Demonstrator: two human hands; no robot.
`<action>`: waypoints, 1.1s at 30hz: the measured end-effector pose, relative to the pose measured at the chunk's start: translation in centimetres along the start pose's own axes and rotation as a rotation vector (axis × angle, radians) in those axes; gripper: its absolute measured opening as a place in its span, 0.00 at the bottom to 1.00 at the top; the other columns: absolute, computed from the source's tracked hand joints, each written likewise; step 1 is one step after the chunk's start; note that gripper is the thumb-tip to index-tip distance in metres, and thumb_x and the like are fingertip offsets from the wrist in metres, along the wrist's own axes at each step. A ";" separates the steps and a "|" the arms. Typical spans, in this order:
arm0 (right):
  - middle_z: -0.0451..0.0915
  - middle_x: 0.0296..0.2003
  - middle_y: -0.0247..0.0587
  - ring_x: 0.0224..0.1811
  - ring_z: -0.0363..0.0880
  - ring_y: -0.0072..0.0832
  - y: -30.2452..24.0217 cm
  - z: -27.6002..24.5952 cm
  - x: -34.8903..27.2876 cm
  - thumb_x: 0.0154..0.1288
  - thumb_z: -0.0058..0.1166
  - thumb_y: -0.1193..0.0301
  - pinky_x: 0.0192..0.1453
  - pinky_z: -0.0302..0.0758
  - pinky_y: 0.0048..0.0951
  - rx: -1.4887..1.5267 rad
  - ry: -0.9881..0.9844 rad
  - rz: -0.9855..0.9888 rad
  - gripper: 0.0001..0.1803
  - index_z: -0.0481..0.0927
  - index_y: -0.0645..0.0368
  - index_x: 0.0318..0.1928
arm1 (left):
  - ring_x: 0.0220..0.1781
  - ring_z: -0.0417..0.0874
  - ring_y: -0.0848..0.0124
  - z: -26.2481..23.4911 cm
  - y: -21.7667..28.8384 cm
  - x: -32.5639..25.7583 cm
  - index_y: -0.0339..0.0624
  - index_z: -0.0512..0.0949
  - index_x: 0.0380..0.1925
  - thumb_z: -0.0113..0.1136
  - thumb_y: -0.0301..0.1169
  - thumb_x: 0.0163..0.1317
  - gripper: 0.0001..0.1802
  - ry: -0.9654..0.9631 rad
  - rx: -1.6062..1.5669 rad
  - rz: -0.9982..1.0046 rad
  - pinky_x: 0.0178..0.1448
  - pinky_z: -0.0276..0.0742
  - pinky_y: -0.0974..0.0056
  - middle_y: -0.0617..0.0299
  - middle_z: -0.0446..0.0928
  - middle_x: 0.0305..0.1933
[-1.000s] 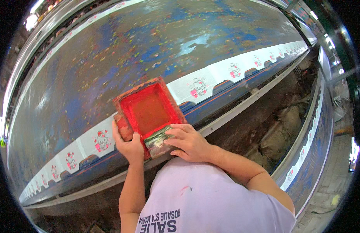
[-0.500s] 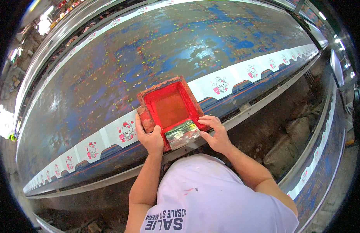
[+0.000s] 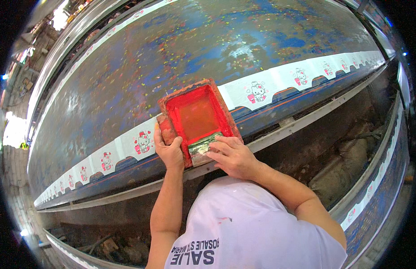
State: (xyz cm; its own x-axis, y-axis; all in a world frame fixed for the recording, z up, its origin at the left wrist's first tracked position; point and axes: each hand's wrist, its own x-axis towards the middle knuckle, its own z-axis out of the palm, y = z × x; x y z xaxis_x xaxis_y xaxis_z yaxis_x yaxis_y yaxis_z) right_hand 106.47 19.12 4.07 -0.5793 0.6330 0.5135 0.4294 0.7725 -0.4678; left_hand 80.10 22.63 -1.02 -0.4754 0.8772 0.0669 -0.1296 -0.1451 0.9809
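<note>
A small screen-printing frame [image 3: 227,117], its inside coated in wet red ink, lies over the white printed strip [image 3: 249,88] at the table's near edge. My left hand [image 3: 170,151] grips the frame's left side near its lower corner, thumb on the rim. At the near end of the frame sits a flat, glossy squeegee [image 3: 200,148] with a dark and silvery face. Over its right part lies my right hand [image 3: 235,157], fingers bent onto it, hiding that end. Pink and red cartoon figures [image 3: 144,142] show on the strip at both sides of the frame.
The long, paint-spattered table [image 3: 127,89] curves away to both sides, with another white strip along its far edge. A metal rail [image 3: 280,133] runs along the near side. Behind me to the right stands another table [image 3: 378,215] with a printed strip.
My right hand has moved left from the frame's right edge onto the squeegee. My left hand keeps its hold on the frame. The view has shifted slightly.
</note>
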 end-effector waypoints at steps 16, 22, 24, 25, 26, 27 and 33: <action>0.89 0.53 0.39 0.59 0.89 0.43 0.1 -2.1 7.1 0.67 0.64 0.75 0.65 0.84 0.46 -0.173 -0.348 0.105 0.20 0.91 0.54 0.59 | 0.80 0.81 0.62 0.7 -0.1 -0.2 0.30 0.65 0.88 0.65 0.11 0.60 0.51 0.035 -0.004 -0.049 0.85 0.78 0.56 0.50 0.75 0.84; 0.89 0.53 0.40 0.59 0.89 0.43 -0.6 -2.9 6.0 0.68 0.64 0.74 0.65 0.84 0.47 -0.137 -0.365 0.156 0.20 0.90 0.53 0.59 | 0.80 0.81 0.62 0.5 0.4 -0.6 0.30 0.66 0.88 0.66 0.11 0.60 0.51 0.017 0.042 -0.051 0.85 0.77 0.57 0.49 0.75 0.83; 0.89 0.53 0.40 0.58 0.89 0.44 -0.9 -2.3 5.7 0.70 0.64 0.70 0.64 0.85 0.48 -0.176 -0.331 0.130 0.17 0.90 0.53 0.58 | 0.80 0.81 0.62 0.6 0.6 -0.5 0.30 0.66 0.88 0.66 0.11 0.60 0.51 0.015 0.039 -0.047 0.85 0.77 0.57 0.50 0.75 0.83; 0.88 0.53 0.40 0.58 0.89 0.44 -1.1 -2.2 5.5 0.70 0.63 0.69 0.65 0.85 0.48 -0.189 -0.318 0.126 0.17 0.89 0.53 0.58 | 0.80 0.81 0.63 0.6 0.7 -0.4 0.30 0.66 0.88 0.66 0.11 0.60 0.51 0.019 0.036 -0.055 0.85 0.77 0.57 0.50 0.75 0.83; 0.88 0.54 0.40 0.59 0.88 0.44 -1.3 -2.1 5.4 0.71 0.63 0.68 0.65 0.85 0.48 -0.203 -0.304 0.117 0.17 0.89 0.53 0.58 | 0.80 0.80 0.63 0.7 0.8 -0.4 0.31 0.66 0.88 0.66 0.11 0.60 0.52 0.015 0.058 -0.033 0.85 0.77 0.57 0.50 0.75 0.83; 0.88 0.54 0.40 0.59 0.88 0.44 -1.4 -2.0 5.3 0.72 0.63 0.68 0.66 0.85 0.48 -0.217 -0.290 0.105 0.17 0.89 0.52 0.58 | 0.81 0.80 0.63 0.7 0.9 -0.5 0.31 0.66 0.88 0.67 0.11 0.60 0.52 0.020 0.077 -0.024 0.85 0.77 0.56 0.50 0.74 0.83; 0.87 0.55 0.42 0.62 0.87 0.45 0.3 -1.0 5.9 0.74 0.62 0.67 0.67 0.84 0.50 -0.246 -0.228 0.062 0.17 0.88 0.53 0.60 | 0.84 0.78 0.60 0.7 0.8 -0.7 0.32 0.65 0.88 0.65 0.12 0.67 0.47 0.033 0.085 -0.026 0.89 0.74 0.54 0.49 0.72 0.88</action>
State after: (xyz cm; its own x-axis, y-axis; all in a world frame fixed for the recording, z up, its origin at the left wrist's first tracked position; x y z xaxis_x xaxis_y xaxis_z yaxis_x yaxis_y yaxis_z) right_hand 103.85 23.20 7.66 -0.6748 0.6733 0.3023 0.6070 0.7393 -0.2915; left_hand 80.95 22.20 -0.19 -0.5018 0.8642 0.0361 -0.0692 -0.0817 0.9943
